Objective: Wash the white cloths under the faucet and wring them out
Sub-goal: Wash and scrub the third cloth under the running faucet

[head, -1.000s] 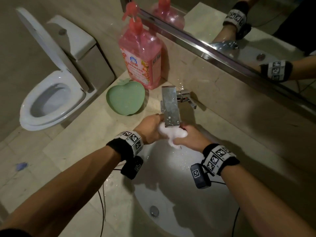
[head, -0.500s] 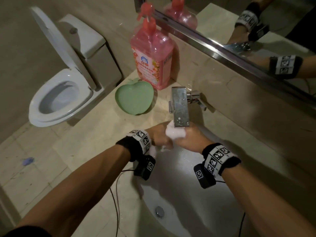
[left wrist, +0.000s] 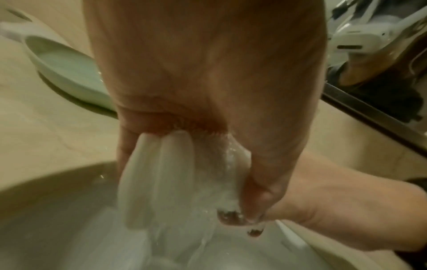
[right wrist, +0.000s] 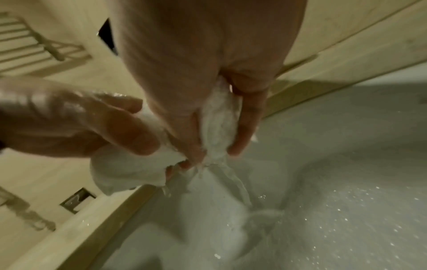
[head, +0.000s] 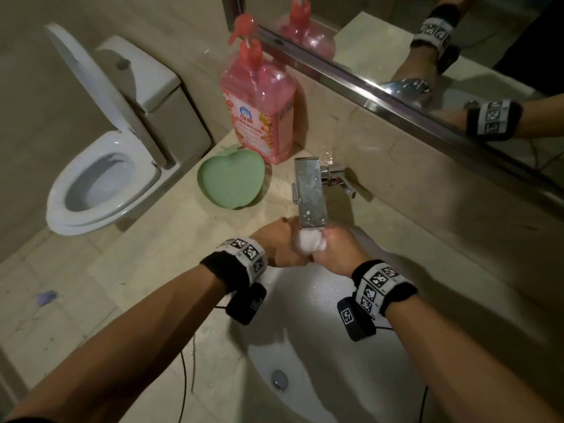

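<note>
A wet white cloth (head: 309, 243) is bunched between both hands right under the square chrome faucet (head: 312, 193), above the white sink (head: 317, 306). My left hand (head: 282, 245) grips its left part; in the left wrist view the cloth (left wrist: 161, 175) hangs from the curled fingers with water running off. My right hand (head: 338, 250) squeezes the other part; in the right wrist view the cloth (right wrist: 219, 126) is pinched between thumb and fingers, and a stream of water falls from it into the basin.
A pink soap pump bottle (head: 259, 114) and a green apple-shaped dish (head: 232, 181) stand on the beige counter left of the faucet. A mirror (head: 427, 56) runs along the back wall. A toilet (head: 103, 178) with raised lid is at the left.
Both hands stayed under the faucet and kept kneading the cloth, bunching it tighter. The view shifted, so the hands sit lower and more to the right in the picture.
</note>
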A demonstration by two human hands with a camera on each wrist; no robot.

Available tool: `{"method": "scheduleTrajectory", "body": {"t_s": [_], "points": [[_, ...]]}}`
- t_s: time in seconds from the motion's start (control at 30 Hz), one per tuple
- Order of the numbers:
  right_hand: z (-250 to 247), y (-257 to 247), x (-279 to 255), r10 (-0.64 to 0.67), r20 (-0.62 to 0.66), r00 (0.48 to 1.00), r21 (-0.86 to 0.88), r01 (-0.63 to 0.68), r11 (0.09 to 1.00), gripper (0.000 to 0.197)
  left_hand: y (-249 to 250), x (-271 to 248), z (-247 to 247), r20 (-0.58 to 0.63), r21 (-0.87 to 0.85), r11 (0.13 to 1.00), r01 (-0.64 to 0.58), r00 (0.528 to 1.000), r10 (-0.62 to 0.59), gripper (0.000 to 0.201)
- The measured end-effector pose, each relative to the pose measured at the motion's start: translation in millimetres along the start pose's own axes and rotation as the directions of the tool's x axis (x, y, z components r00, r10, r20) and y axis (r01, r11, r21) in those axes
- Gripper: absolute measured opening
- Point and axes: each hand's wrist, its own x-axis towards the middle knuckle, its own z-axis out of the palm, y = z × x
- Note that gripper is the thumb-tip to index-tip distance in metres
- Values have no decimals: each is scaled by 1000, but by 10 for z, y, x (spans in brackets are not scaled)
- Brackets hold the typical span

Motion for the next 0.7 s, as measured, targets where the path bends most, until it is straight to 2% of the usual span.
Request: {"method": "scheduleTrajectory", "body": {"t_s": [0.03, 0.1, 0.23, 0.3, 0.4, 0.47, 0.5, 0.57, 0.6, 0.63, 0.7], "points": [[68, -39, 16, -57, -53, 997, -72, 53, 996, 28, -42, -26, -23, 45, -48, 995, 83, 996, -80, 66], [155, -93, 47, -123, -122, 985, -113, 110, 988, 23, -163, -56, -37, 39, -69, 978, 199, 980, -197, 73], [46, -102, 20, -141, -80, 987, -109, 132, 985, 37, -207, -17, 1, 40, -40, 976, 213, 976, -212, 78], [-120, -26, -27, -9, -28, 1000, -135, 5, 991, 55, -161, 60, 59, 55, -196, 967, 160, 987, -153, 83], [-420, 47, -107, 211, -59, 976, -58, -214, 975, 83, -90, 123, 100, -59, -431, 902, -10, 998, -17, 80], [-600, 17, -122, 263, -102, 959, 15, -263, 965, 93, -15, 123, 71, -93, -539, 838, -90, 995, 48, 60], [-664, -16, -118, 268, -124, 955, -14, -272, 962, 94, 14, 121, 52, -102, -555, 821, -134, 990, 92, 45], [-710, -131, -105, 257, -157, 954, -113, -276, 955, 91, 55, 113, 10, -97, -532, 830, -169, 986, 139, 36], [-695, -197, -99, 246, -172, 954, -149, -272, 951, 88, 66, 106, 0, -78, -488, 861, -146, 989, 123, 41], [-665, -259, -107, 235, -191, 953, -171, -268, 948, 83, 54, 105, 10, -68, -412, 905, -108, 994, 88, 53], [-588, -347, -138, 223, -206, 953, -183, -261, 948, 75, 29, 60, 60, -93, -246, 968, 42, 993, -67, 84]]}}
